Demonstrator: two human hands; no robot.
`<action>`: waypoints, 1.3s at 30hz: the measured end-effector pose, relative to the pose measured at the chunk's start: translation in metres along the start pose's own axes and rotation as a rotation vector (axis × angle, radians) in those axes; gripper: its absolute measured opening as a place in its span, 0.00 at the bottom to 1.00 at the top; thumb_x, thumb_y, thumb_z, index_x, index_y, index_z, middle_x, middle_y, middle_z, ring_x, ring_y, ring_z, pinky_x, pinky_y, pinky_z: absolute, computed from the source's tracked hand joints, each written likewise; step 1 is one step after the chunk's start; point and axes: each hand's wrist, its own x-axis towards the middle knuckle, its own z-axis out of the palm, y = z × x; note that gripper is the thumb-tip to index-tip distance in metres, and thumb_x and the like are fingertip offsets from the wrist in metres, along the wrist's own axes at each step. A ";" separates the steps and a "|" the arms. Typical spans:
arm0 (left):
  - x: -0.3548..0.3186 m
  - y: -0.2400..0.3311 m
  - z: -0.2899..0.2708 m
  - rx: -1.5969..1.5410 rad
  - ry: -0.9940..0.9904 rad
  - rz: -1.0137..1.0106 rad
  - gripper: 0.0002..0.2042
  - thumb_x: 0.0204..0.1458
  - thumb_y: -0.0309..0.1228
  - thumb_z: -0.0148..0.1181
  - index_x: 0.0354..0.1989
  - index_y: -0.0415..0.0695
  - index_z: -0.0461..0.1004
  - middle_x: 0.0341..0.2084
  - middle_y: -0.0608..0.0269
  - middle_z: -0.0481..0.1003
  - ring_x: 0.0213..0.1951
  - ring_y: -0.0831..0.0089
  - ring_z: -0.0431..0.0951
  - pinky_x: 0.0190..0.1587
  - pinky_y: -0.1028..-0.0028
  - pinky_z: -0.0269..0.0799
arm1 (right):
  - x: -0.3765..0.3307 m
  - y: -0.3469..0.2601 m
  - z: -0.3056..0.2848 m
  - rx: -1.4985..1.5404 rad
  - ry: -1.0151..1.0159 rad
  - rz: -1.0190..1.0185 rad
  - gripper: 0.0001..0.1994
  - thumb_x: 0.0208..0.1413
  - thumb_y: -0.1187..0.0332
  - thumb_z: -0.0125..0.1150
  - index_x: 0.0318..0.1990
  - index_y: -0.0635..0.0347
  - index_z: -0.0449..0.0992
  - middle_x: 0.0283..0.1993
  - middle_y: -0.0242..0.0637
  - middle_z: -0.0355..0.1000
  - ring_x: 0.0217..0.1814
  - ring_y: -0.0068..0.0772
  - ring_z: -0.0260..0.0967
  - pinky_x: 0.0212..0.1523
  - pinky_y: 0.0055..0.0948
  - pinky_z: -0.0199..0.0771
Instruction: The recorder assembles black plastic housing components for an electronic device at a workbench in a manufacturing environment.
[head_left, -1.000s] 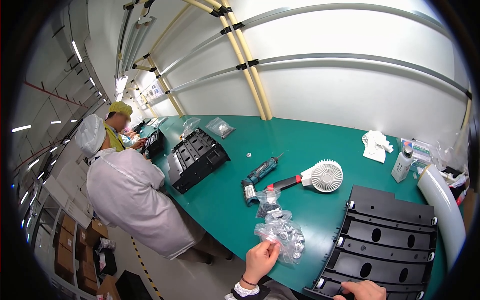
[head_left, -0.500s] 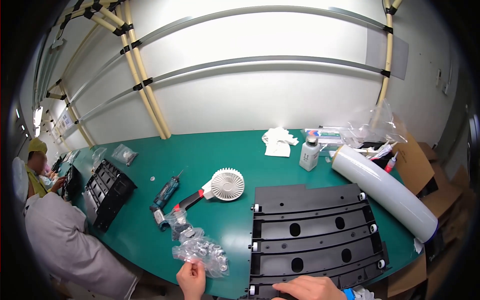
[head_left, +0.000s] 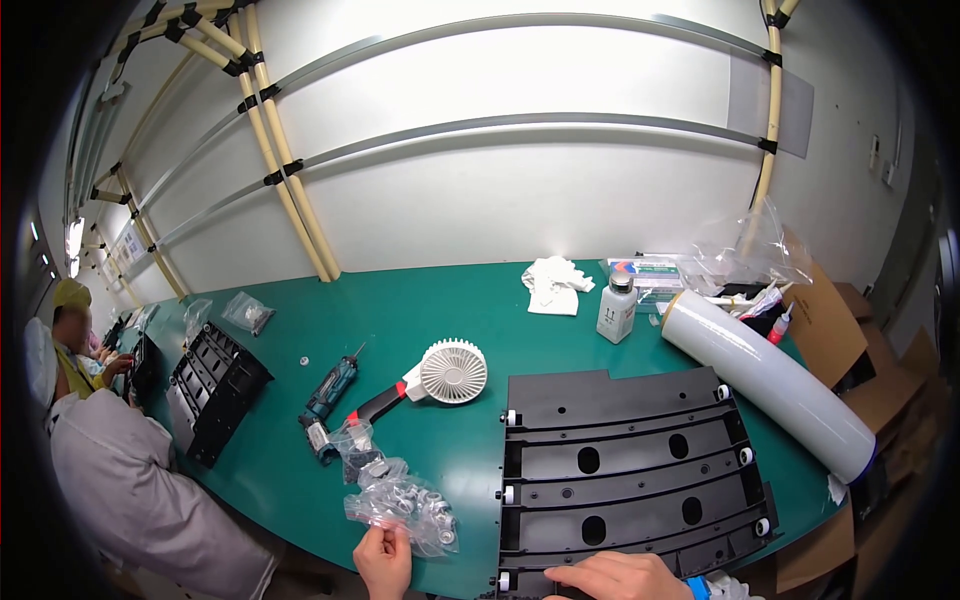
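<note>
Head view: the left hand (head_left: 383, 560) comes up from the lower edge with its fingers pinched on the near edge of a clear, crinkled plastic bag of small white and grey parts (head_left: 402, 505), which lies on the green counter (head_left: 430, 300) just beyond the fingertips. The right hand (head_left: 618, 577) lies flat, fingers spread and holding nothing, pressed on the near edge of a large black ribbed plastic panel with oval holes and small white rollers along its sides (head_left: 625, 465); the panel stretches away from that hand across the counter.

Beyond the left hand, just past the bag, lie a blue-green electric screwdriver (head_left: 327, 395) and a small white round fan with a red and black handle (head_left: 440, 375), the fan between the two hands' lines and further out. To the right of the right hand and further off rests a big white roll of stretch film (head_left: 765, 380). Well beyond the panel stand a small white plastic bottle (head_left: 617, 308) and a crumpled white cloth (head_left: 553, 285). Far to the left of the left hand, another black ribbed panel (head_left: 210, 390) lies before a person in a pale work coat (head_left: 130, 490).
</note>
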 end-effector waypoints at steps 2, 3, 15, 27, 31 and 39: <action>0.000 0.000 0.001 -0.005 -0.002 -0.007 0.06 0.58 0.29 0.61 0.34 0.38 0.77 0.18 0.54 0.72 0.20 0.63 0.71 0.26 0.68 0.66 | -0.001 0.001 -0.001 0.001 -0.007 -0.001 0.13 0.52 0.69 0.69 0.43 0.66 0.77 0.31 0.44 0.74 0.31 0.45 0.74 0.31 0.36 0.74; 0.000 0.000 0.001 -0.011 -0.003 -0.014 0.06 0.58 0.29 0.61 0.34 0.38 0.77 0.18 0.54 0.72 0.20 0.63 0.71 0.26 0.68 0.66 | -0.001 0.001 -0.001 0.002 -0.007 -0.001 0.13 0.52 0.69 0.69 0.43 0.66 0.77 0.31 0.44 0.74 0.31 0.45 0.74 0.31 0.36 0.74; -0.006 -0.028 0.003 0.027 0.059 -0.045 0.05 0.52 0.29 0.66 0.32 0.41 0.79 0.21 0.59 0.77 0.19 0.67 0.77 0.23 0.70 0.71 | 0.010 -0.010 0.003 0.037 -0.008 0.063 0.14 0.47 0.74 0.72 0.42 0.65 0.78 0.32 0.44 0.76 0.32 0.46 0.76 0.32 0.35 0.75; -0.004 -0.007 -0.005 0.057 0.017 -0.042 0.06 0.56 0.33 0.63 0.37 0.47 0.80 0.22 0.63 0.79 0.22 0.66 0.79 0.26 0.70 0.73 | 0.002 -0.008 0.004 -0.040 -0.018 -0.017 0.11 0.54 0.74 0.68 0.44 0.65 0.79 0.28 0.43 0.73 0.23 0.39 0.67 0.26 0.33 0.69; -0.003 -0.006 -0.005 0.040 0.015 -0.037 0.06 0.56 0.33 0.63 0.38 0.48 0.81 0.22 0.64 0.79 0.22 0.67 0.79 0.26 0.70 0.73 | 0.001 -0.009 0.006 -0.047 -0.002 -0.019 0.11 0.54 0.74 0.69 0.44 0.66 0.78 0.27 0.43 0.73 0.22 0.38 0.66 0.26 0.32 0.69; 0.000 -0.007 0.001 0.001 0.044 -0.008 0.06 0.55 0.34 0.65 0.35 0.45 0.80 0.20 0.63 0.77 0.20 0.69 0.76 0.24 0.71 0.70 | 0.002 -0.010 0.005 -0.051 0.004 0.015 0.10 0.54 0.74 0.68 0.43 0.66 0.78 0.27 0.43 0.73 0.22 0.37 0.67 0.26 0.31 0.68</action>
